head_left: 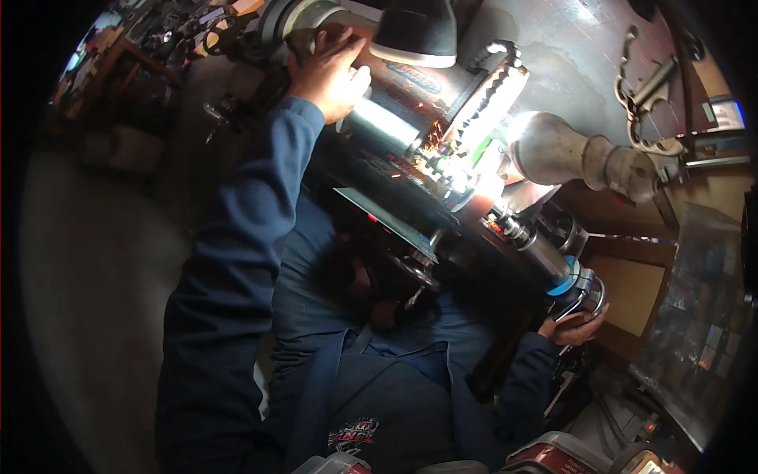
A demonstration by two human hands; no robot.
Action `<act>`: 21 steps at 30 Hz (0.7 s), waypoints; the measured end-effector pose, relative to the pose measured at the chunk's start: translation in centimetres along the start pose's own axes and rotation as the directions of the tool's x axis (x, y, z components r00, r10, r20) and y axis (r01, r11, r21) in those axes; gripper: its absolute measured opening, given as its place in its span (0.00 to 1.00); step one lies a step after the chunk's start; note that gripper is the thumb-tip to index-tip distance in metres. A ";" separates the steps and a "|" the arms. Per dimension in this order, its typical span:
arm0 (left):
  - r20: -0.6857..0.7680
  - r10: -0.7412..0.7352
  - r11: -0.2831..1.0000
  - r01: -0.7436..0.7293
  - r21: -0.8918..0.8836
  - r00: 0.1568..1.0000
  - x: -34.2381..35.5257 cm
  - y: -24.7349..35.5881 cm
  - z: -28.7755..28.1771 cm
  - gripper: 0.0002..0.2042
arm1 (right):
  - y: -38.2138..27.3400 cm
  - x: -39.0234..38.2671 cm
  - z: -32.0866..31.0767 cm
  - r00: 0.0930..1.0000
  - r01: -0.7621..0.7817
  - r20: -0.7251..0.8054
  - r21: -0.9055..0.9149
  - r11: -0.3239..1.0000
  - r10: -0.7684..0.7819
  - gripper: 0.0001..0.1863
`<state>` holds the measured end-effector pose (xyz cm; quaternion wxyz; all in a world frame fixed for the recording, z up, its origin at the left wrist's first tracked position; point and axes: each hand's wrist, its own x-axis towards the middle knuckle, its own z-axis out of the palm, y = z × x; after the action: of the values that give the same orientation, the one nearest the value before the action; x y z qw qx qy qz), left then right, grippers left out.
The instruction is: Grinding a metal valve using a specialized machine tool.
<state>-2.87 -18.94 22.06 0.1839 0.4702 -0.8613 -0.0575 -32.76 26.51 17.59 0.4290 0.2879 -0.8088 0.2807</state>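
Observation:
A lathe-like machine (371, 170) lies slantwise before me, from upper left to lower right. My left hand (335, 75) rests at its upper-left end, fingers spread over a rounded part beside a bright metal cylinder (383, 124). Around the small metal parts (450, 174) at the middle, strong light and orange specks hide the detail. At the lower right, my right hand (580, 325) closes its fingers round the rim of a metal handwheel (594, 294). This wheel sits behind a blue ring (564, 278) on a steel barrel (545, 257); part of the palm is hidden.
A dark lamp hood (414, 35) hangs above the machine. Behind it are a pale bulbous turned piece (545, 146) and a metal bracket (643, 103). A small crank handle (418, 272) juts toward my lap. Plastic tubs (560, 454) stand at the lower edge.

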 end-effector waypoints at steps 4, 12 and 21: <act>0.116 -0.028 0.998 0.022 0.054 0.993 0.0 -0.2 -1.2 0.30 | 4.5 -4.6 1.5 1.000 0.000 -0.024 0.091 0.996 0.002 0.27; 0.088 0.022 0.998 -0.027 0.057 0.996 0.3 -0.5 -0.2 0.29 | 10.6 -7.5 2.9 0.903 0.419 -0.027 -0.161 0.894 -0.428 0.26; 0.141 -0.014 0.999 0.006 0.054 0.990 0.6 -0.1 -0.6 0.30 | 10.3 -5.9 0.9 0.904 0.156 0.340 0.299 0.942 -0.258 0.27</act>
<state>-2.82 -19.42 22.73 0.1098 0.4740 -0.8710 -0.0686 -37.79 34.20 10.04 0.2521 0.4756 -0.7954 0.2785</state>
